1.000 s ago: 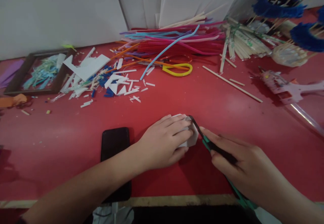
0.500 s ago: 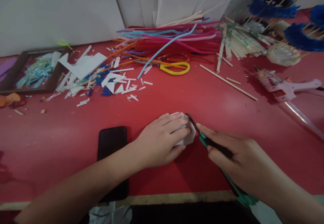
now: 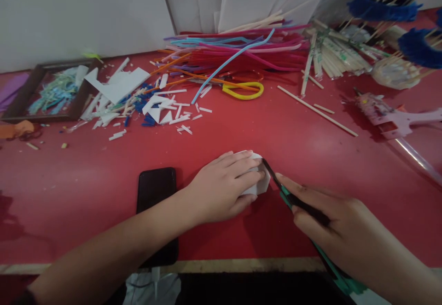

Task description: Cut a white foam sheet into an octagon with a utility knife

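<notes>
Under my left hand (image 3: 229, 181) lies a small white piece with angled edges (image 3: 264, 186), flat on the red table. The fingers of that hand are over its top and the thumb is at its near side, holding it down; much of the piece is covered. My right hand (image 3: 340, 222) is closed round a green-and-black cutter knife (image 3: 287, 197). Its thin dark blade slants up to the left, and the tip meets the upper right edge of the white piece. Part of the handle is hidden by the fingers.
A black phone (image 3: 157, 187) lies partly beneath my left forearm. Farther back are white scraps (image 3: 119, 84), yellow-handled scissors (image 3: 243, 95), a pile of pipe cleaners (image 3: 238, 52) and a brown frame (image 3: 43, 116). A pink glue gun (image 3: 383, 118) and thin wooden sticks (image 3: 317, 111) are at right.
The whole view has shifted, so things appear slightly farther right. The blade tip stays at the white piece's edge, and both hands keep nearly the same pose.
</notes>
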`<state>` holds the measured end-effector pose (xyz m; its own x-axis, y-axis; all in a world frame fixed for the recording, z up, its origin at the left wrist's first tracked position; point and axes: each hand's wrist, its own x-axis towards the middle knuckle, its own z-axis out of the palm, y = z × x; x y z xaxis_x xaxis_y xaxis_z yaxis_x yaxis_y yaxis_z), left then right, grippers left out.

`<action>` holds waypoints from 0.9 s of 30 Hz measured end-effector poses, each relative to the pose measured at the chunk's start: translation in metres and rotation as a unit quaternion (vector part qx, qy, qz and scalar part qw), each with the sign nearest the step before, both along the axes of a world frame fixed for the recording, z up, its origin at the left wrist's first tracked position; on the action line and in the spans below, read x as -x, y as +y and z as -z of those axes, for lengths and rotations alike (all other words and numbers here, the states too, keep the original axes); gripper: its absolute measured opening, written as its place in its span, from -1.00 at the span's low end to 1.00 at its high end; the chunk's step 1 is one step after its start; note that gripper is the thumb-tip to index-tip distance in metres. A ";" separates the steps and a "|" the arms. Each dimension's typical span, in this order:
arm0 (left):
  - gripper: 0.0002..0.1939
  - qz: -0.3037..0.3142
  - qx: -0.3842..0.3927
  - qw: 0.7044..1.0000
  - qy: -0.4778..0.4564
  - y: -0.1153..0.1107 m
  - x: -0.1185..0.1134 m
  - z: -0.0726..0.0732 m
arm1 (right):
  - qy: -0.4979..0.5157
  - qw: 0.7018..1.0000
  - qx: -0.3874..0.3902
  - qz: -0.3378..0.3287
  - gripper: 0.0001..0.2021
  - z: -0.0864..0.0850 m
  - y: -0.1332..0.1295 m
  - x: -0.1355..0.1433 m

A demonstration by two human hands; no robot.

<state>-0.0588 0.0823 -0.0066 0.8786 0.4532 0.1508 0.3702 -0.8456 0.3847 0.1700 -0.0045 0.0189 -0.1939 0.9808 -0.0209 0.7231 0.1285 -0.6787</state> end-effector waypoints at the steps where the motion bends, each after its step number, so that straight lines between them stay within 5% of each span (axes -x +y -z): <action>1: -0.64 0.000 0.000 1.000 0.000 0.000 0.000 0.000 | 0.001 1.000 -0.001 -0.003 -0.54 0.000 -0.001 0.000; 15: -0.60 0.001 0.010 0.999 -0.032 0.001 0.001 0.002 | -0.021 1.000 -0.006 -0.023 -0.56 0.002 -0.022 -0.021; 21: -0.64 -0.026 0.011 0.998 -0.052 0.005 0.003 -0.003 | -0.168 0.971 -0.151 0.073 -0.55 0.019 0.001 -0.071; 27: -0.03 -0.083 -0.021 0.993 -0.084 0.002 0.003 0.008 | -0.205 0.961 -0.176 0.058 -0.48 0.033 0.051 -0.101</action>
<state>-0.0621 0.0838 -0.0143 0.7536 0.5796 0.3101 0.4392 -0.7950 0.4185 0.2713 0.0460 -0.0141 -0.1284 0.9554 0.2658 0.9440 0.1999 -0.2625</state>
